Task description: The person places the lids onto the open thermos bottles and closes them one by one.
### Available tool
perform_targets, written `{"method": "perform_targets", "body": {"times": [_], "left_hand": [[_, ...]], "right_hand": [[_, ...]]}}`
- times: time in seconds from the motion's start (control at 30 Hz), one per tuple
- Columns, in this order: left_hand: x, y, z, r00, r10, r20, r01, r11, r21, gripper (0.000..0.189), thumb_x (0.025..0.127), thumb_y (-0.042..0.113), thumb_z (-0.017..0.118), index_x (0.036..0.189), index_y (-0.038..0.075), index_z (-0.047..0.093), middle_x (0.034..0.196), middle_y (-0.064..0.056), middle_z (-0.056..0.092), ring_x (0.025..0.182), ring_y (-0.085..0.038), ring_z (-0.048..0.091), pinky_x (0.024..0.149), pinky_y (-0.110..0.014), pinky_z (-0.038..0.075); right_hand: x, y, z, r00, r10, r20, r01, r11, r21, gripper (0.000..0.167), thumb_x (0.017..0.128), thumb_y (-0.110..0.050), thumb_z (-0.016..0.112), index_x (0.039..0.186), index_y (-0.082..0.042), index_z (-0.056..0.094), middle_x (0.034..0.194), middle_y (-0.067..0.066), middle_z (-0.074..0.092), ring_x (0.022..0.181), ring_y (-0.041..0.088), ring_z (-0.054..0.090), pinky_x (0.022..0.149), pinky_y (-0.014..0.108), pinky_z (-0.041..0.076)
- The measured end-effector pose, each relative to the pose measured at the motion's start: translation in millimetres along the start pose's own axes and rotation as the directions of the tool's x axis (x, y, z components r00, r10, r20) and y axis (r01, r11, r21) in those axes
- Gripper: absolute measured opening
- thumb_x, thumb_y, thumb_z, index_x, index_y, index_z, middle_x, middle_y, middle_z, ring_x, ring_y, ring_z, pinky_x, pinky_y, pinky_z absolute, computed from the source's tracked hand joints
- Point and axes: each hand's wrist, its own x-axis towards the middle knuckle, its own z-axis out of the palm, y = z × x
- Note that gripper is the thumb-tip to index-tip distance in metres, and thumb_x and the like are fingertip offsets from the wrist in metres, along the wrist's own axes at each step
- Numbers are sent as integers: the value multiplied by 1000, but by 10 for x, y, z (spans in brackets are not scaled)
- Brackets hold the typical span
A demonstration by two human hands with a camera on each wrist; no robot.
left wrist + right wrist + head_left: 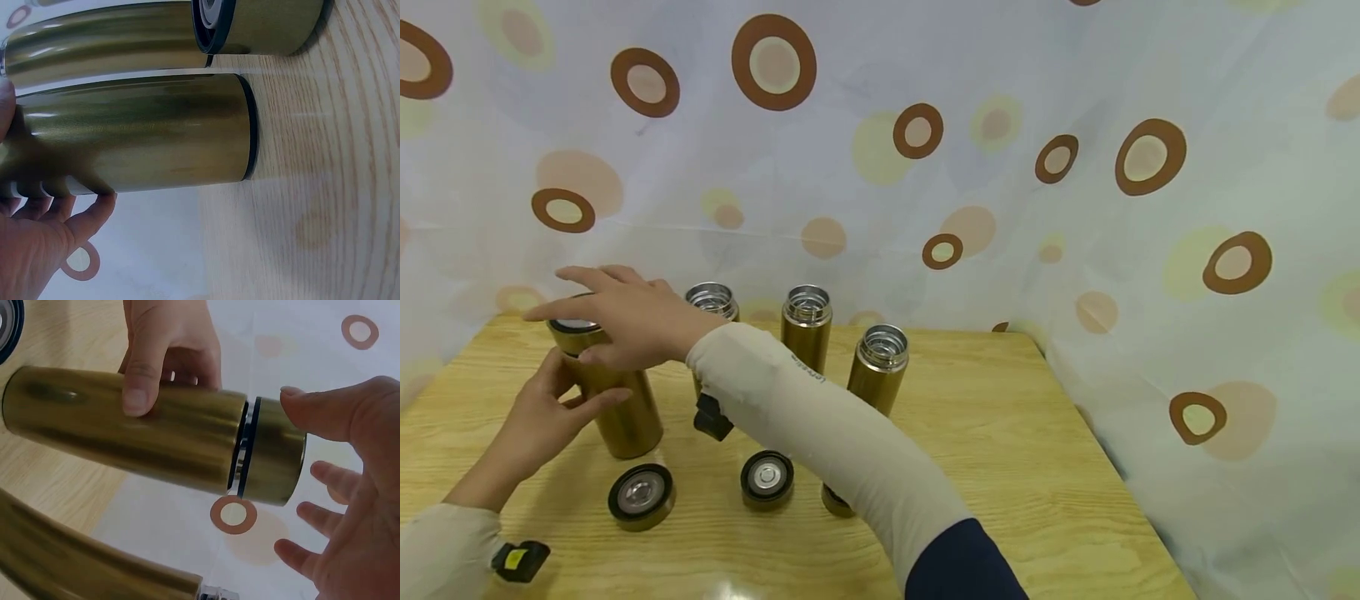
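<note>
A gold thermos bottle [628, 417] stands at the left of the table, held round its upper body by my left hand [546, 412]. In the right wrist view the thumb of that hand lies along the bottle's side. A gold lid [275, 453] sits on the bottle's mouth, with a narrow gap showing between lid and body. Around the lid my right hand [369, 481] is spread, its fingers apart and its thumb tip at the lid's edge; whether the thumb touches is hard to tell. From the head view, the right hand [640, 321] partly covers the lid.
Three lidless gold bottles stand to the right: a partly hidden bottle [711, 300], a middle bottle [805, 333] and a right bottle [876, 379]. Nearer lie a left lid [642, 500], a middle lid [767, 479] and a lid [835, 502] partly behind the right sleeve. A patterned curtain [850, 192] hangs behind.
</note>
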Motion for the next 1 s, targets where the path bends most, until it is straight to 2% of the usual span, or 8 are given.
{"method": "perform_targets", "body": {"times": [0.13,0.2,0.27,0.37,0.47,0.63,0.8,1.0], "left_hand": [[11,0,8,1000,-7,4,7,1000,-15,71,93,22,65,150,24,23,128,8,41,118,-12,47,86,-69,43],[9,-6,9,1000,-2,3,2,1000,-8,71,93,21,65,150,24,24,128,9,42,118,-11,48,85,-66,45],[3,-11,12,1000,3,0,-3,1000,0,70,92,21,66,149,24,26,128,10,42,112,2,46,85,-65,46],[-1,-13,10,1000,8,0,-8,1000,-9,70,92,20,66,150,22,25,131,3,43,115,-2,47,85,-68,44],[4,-2,8,1000,-5,0,5,1000,1,72,93,21,66,151,20,22,134,-9,42,122,-26,49,86,-69,43],[15,13,-3,1000,-23,5,23,1000,-17,76,93,20,65,152,15,18,136,-19,37,122,-51,42,86,-69,42],[19,20,-7,1000,-29,8,30,999,-31,77,93,19,65,153,14,16,136,-19,36,122,-55,39,85,-71,40],[0,26,-5,999,-31,8,32,999,-38,77,93,20,65,153,19,16,135,-15,36,122,-56,38,85,-73,40]], "right_hand": [[34,64,-4,997,-66,30,64,997,45,60,99,-31,50,149,-48,20,160,-12,-6,146,8,0,111,31,26],[61,85,6,993,-115,38,113,992,57,61,100,-21,48,150,-45,21,160,-11,-6,145,8,0,111,27,27],[89,98,21,984,-172,48,170,984,48,63,100,-12,46,150,-42,23,161,-8,-3,145,6,2,113,22,22],[124,112,39,973,-223,66,221,975,34,69,98,0,45,151,-38,24,161,-6,2,144,4,7,111,10,16],[146,127,44,975,-215,65,211,976,60,69,97,3,45,152,-34,23,160,-7,9,143,1,12,106,4,18],[162,144,25,979,-195,52,188,976,112,61,100,-7,45,152,-31,24,159,-7,16,142,0,16,102,3,25],[174,146,33,981,-191,22,189,980,69,57,100,-19,48,152,-30,26,158,-5,21,140,4,24,108,7,22],[179,115,95,995,-95,-22,95,995,-14,58,98,-42,47,151,-35,26,151,-5,30,129,7,35,107,14,25]]}}
